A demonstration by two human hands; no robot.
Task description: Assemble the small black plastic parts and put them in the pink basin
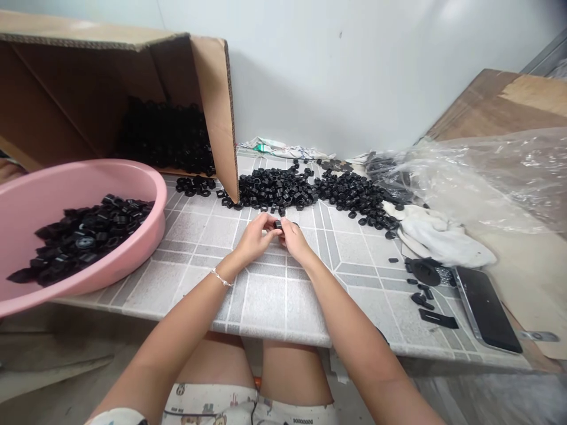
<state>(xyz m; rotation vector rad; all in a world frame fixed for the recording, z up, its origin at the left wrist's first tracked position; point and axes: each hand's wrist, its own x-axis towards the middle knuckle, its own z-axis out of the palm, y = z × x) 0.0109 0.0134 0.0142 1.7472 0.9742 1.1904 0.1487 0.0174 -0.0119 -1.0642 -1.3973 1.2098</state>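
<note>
My left hand (256,237) and my right hand (293,239) meet over the middle of the table. Between their fingertips is a small black ring-shaped part (278,224), pinched from both sides. Fingers cover most of it, so its exact form is hard to make out. Just beyond the hands lies a loose heap of similar black parts (279,188). To its right spreads a second heap of smaller black pieces (354,195). A beaded bracelet (221,277) circles my left wrist.
A pink basin (162,203) with black parts stands at left. Behind it, a cardboard box (217,112) on its side holds more. At right lie a white glove (443,236), a phone (487,310) and plastic sheeting (496,177). The checked tabletop (212,233) ends near my lap.
</note>
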